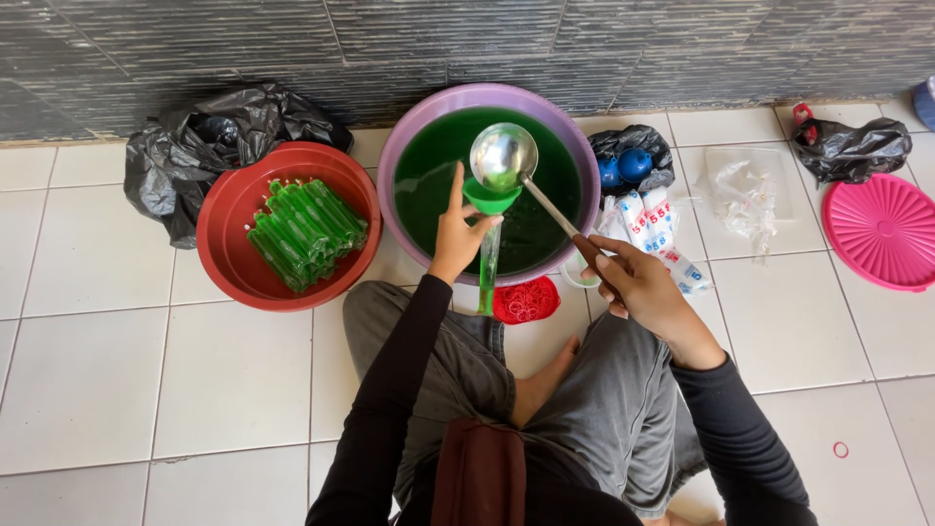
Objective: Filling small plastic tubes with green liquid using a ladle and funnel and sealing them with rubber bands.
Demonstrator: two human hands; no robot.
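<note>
Clasped in my right hand (638, 282) is the dark end of a metal ladle (504, 156), fingers wrapped fully round the handle, so the long shaft slants up and to the left and its shiny round bowl hangs over the green liquid. With my left hand (456, 234) I pinch the rim of a small green funnel (490, 198) between thumb and fingers, index finger sticking straight up. The ladle's bowl sits just above the funnel and touches its far edge, tipped toward it. Below the funnel a narrow clear plastic tube bag (488, 268) hangs down, filled with green and glossy, its lower end reaching toward my lap.

Both tools are over the near side of a wide purple basin (409, 127), smooth plastic, holding dark green liquid with a flat, reflective surface. Left of it, touching rim to rim, a red round bowl (224, 253) holds a pile of filled green tubes (305, 234), slim and stick-shaped, lying side by side. A heap of red rubber bands (526, 300) lies on the white floor tiles (97, 331) just below the basin, beside my grey-trousered knee. A ribbed pink lid (881, 229) lies far right.
</note>
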